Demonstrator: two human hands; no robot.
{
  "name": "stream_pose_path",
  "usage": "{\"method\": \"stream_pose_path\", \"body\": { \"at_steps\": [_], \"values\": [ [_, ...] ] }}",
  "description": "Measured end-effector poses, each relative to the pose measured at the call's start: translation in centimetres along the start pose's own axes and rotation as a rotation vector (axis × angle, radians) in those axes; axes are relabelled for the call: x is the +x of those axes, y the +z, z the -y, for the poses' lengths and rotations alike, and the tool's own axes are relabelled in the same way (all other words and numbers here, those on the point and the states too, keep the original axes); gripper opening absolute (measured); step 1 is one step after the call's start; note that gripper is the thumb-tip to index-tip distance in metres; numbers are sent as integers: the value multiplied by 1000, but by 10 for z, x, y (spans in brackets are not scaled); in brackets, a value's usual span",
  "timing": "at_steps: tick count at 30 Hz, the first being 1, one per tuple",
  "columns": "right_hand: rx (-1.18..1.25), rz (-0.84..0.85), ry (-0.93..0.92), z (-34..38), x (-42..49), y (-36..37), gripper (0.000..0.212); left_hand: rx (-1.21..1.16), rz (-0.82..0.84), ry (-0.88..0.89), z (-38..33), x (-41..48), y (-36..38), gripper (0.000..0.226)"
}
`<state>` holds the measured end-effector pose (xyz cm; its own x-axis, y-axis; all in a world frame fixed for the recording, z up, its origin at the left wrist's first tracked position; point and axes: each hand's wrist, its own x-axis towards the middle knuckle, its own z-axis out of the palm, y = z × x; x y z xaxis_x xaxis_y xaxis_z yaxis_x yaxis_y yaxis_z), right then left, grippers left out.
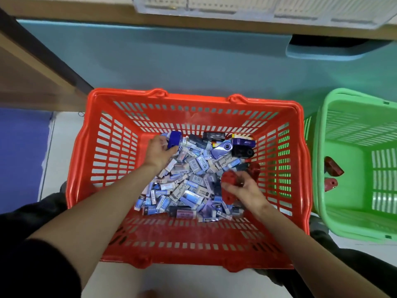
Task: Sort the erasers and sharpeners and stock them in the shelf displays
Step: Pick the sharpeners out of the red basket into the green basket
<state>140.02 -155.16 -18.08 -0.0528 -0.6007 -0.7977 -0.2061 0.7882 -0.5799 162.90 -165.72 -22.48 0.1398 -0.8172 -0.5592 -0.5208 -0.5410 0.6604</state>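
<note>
A red basket on the floor holds a heap of wrapped erasers with several sharpeners mixed in. My left hand reaches into the far left of the heap and grips a blue sharpener. My right hand is at the right of the heap, fingers curled round red sharpeners. Another red sharpener lies just beyond that hand. Dark and purple sharpeners sit at the basket's far right.
A green basket stands to the right with two red sharpeners inside. A teal shelf base runs behind the baskets, with a clear plastic display above it. Wooden furniture is at the left.
</note>
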Motion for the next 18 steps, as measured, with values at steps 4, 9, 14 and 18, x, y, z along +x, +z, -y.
{"method": "stream_pose_path", "body": {
  "at_steps": [4,9,14,18],
  "values": [
    [286,-52,-10,13,11,-3,44,24,18,-125,-2,33,11,50],
    [249,-114,58,16,19,-5,41,112,70,-192,-2,48,18,41],
    [103,-74,-16,30,4,-9,47,193,170,-248,-2,15,15,38],
    [-35,-14,-160,57,-30,-32,53,51,238,-120,-32,-35,10,27]
  ]
}}
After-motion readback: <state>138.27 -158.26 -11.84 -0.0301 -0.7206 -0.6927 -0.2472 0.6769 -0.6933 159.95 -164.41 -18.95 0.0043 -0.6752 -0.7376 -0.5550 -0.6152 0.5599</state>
